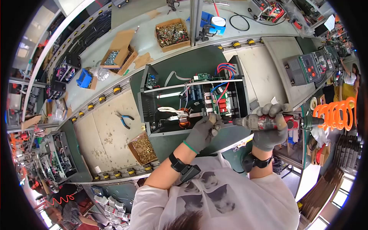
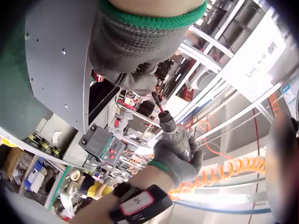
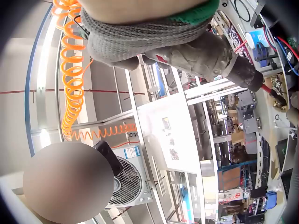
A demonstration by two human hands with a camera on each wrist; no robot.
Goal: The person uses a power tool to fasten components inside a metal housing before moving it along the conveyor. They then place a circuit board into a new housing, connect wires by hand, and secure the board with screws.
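My right hand (image 1: 271,136), in a grey glove, grips an air screwdriver (image 1: 260,122) with a coiled orange hose. The tool lies level and its nose points left, towards my left hand (image 1: 202,134). In the left wrist view the red and dark bit (image 2: 160,103) sticks out close to the left fingertips. The gloved left hand has curled fingers at the front edge of an open dark metal housing (image 1: 172,133); I cannot tell whether they pinch something small. Inside the housing are circuit boards, red and blue wires (image 1: 227,69) and a copper coil (image 1: 184,118).
Blue-handled pliers (image 1: 125,120) and a carton of small brass-coloured fasteners (image 1: 142,149) lie left of the housing. Behind stand more cartons of hardware (image 1: 172,35) and a blue bin (image 1: 84,78). A grey control unit (image 1: 303,69) sits to the right. Rollers (image 1: 117,89) line the conveyor edge.
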